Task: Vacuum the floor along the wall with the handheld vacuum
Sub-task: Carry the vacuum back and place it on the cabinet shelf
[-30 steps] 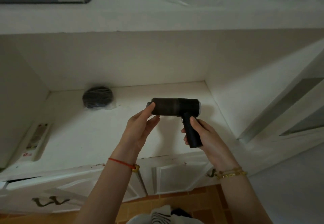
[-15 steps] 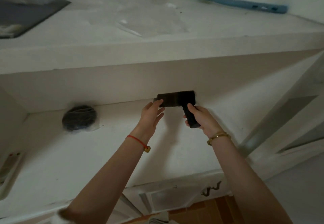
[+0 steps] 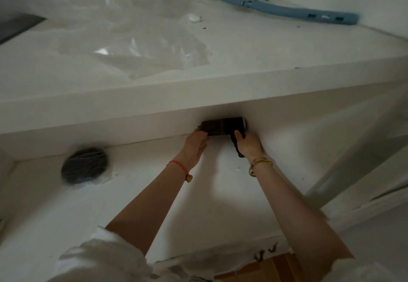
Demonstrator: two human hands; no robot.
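Note:
A black handheld vacuum [image 3: 223, 125] with a pistol grip is held deep inside a white recess, close to its back wall and just under the upper ledge. My right hand [image 3: 248, 144] is wrapped around the grip. My left hand [image 3: 195, 143] holds the nozzle end of the barrel with thumb and fingers. Both arms reach forward over the white lower shelf [image 3: 132, 204]. The vacuum's barrel lies level, nozzle end to the left.
A dark round object in clear plastic [image 3: 85, 165] lies at the shelf's back left. On the upper ledge [image 3: 242, 78] lie a clear plastic sheet [image 3: 136, 47] and a blue plastic tool [image 3: 287, 8]. Orange floor tiles [image 3: 271, 268] show below the cabinet front.
Both hands have carried the vacuum away from me toward the recess's back wall. My view has tilted up, so the upper ledge now fills the top.

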